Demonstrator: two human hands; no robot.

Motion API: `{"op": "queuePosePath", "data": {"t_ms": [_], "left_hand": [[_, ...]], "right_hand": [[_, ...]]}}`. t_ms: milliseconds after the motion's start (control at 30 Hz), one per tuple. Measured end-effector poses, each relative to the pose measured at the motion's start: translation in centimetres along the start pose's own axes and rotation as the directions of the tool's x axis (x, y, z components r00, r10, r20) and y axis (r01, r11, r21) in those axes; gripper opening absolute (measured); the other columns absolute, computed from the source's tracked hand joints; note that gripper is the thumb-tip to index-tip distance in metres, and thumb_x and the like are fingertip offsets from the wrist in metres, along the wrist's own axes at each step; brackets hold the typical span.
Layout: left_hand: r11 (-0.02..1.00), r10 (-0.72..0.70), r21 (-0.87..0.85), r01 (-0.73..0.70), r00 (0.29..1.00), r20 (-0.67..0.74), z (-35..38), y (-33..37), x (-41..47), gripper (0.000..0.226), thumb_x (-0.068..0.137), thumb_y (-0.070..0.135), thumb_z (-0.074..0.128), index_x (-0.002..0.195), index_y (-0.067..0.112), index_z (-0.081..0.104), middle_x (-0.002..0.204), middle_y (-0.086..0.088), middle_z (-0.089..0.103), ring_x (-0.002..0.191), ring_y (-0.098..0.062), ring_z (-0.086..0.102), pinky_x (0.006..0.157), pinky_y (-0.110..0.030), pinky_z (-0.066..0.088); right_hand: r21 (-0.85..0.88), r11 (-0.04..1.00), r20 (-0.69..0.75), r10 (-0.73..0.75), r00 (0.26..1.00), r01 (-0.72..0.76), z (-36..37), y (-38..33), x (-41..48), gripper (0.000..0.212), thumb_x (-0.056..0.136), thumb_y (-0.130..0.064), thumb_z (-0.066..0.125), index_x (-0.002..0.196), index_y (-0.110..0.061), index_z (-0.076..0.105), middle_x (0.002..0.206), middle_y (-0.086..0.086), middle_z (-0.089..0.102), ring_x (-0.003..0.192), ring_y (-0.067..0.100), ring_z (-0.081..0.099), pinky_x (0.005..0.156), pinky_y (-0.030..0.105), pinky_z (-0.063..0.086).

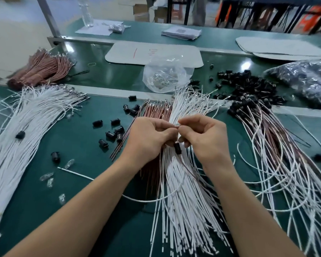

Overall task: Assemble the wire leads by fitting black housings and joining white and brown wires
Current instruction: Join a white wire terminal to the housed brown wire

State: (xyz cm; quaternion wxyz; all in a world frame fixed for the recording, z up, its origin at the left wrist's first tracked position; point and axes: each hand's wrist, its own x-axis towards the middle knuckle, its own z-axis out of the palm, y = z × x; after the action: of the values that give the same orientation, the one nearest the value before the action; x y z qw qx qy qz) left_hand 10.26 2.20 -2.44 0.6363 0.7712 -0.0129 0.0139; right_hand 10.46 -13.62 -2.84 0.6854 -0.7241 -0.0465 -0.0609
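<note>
Both hands work on one wire lead over the green table (78,184).

A fan of loose white wires (183,204) lies nearest. Above it the left hand (148,140) and right hand (205,140) curl fingertip to fingertip, pinching a wire lead with a small black plastic housing (178,148) that hangs just under the fingers. Brown wires (156,111) lie beyond, and a heap of black housings (248,86) sits to the right. Farther back, a white board (183,54) carries red scribbles I cannot read.
</note>
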Motion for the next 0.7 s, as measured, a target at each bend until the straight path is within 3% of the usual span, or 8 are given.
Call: {"op": "queuePosePath", "data": {"t_ms": [100, 200, 433, 600, 700], "left_hand": [[1.0, 0.01, -0.01, -0.01, 0.999, -0.041, 0.19, -0.46, -0.15, 0.022, 0.084, 0.012, 0.085, 0.079, 0.033, 0.082, 0.069, -0.001, 0.078, 0.06, -0.017, 0.076, 0.056, -0.018, 0.055], [0.998, -0.038, -0.042, 0.037, 0.999, -0.038, 0.09, -0.59, -0.1, 0.018, 0.079, 0.007, 0.087, 0.079, 0.025, 0.083, 0.071, -0.006, 0.078, 0.064, -0.023, 0.077, 0.061, -0.023, 0.059], [0.985, -0.069, -0.154, 0.073, 0.997, 0.032, -0.09, 0.25, -0.36, 0.022, 0.079, -0.011, 0.08, 0.09, 0.008, 0.082, 0.08, -0.011, 0.079, 0.071, -0.014, 0.075, 0.071, -0.019, 0.058], [0.98, -0.082, -0.181, 0.083, 0.997, 0.011, -0.14, 0.1, -0.29, 0.026, 0.079, -0.006, 0.082, 0.098, 0.011, 0.081, 0.077, -0.012, 0.079, 0.065, -0.015, 0.072, 0.07, -0.021, 0.058], [0.975, -0.116, -0.19, 0.112, 0.993, -0.01, -0.16, 0.06, -0.34, 0.026, 0.077, 0.0, 0.086, 0.1, 0.009, 0.079, 0.076, -0.012, 0.078, 0.063, -0.016, 0.074, 0.068, -0.022, 0.058]], "right_hand": [[0.03, 1.0, -0.006, 0.008, 1.0, -0.008, -0.16, 0.18, 0.05, 0.019, 0.083, 0.001, 0.079, 0.083, -0.017, 0.079, 0.072, 0.007, 0.076, 0.056, 0.021, 0.068, 0.052, 0.027, 0.052], [0.03, 1.0, -0.033, 0.007, 0.999, -0.006, -0.37, 0.34, 0.38, 0.019, 0.081, -0.002, 0.081, 0.082, -0.021, 0.081, 0.069, 0.005, 0.075, 0.055, 0.018, 0.067, 0.052, 0.025, 0.052], [0.015, 1.0, -0.042, 0.014, 0.999, -0.014, -0.89, 0.62, 0.92, 0.019, 0.082, -0.004, 0.081, 0.081, -0.023, 0.082, 0.067, 0.002, 0.075, 0.055, 0.014, 0.066, 0.053, 0.021, 0.05], [0.172, 0.983, -0.027, -0.055, 0.998, 0.059, -0.72, 0.11, 0.77, 0.011, 0.084, -0.003, 0.076, 0.089, -0.013, 0.081, 0.075, 0.013, 0.075, 0.061, 0.019, 0.066, 0.055, 0.022, 0.05], [0.172, 0.98, 0.015, -0.105, 0.994, 0.101, -0.18, -0.1, 0.48, 0.013, 0.088, -0.002, 0.075, 0.092, -0.013, 0.08, 0.081, 0.011, 0.078, 0.066, 0.016, 0.07, 0.06, 0.018, 0.052]]}}
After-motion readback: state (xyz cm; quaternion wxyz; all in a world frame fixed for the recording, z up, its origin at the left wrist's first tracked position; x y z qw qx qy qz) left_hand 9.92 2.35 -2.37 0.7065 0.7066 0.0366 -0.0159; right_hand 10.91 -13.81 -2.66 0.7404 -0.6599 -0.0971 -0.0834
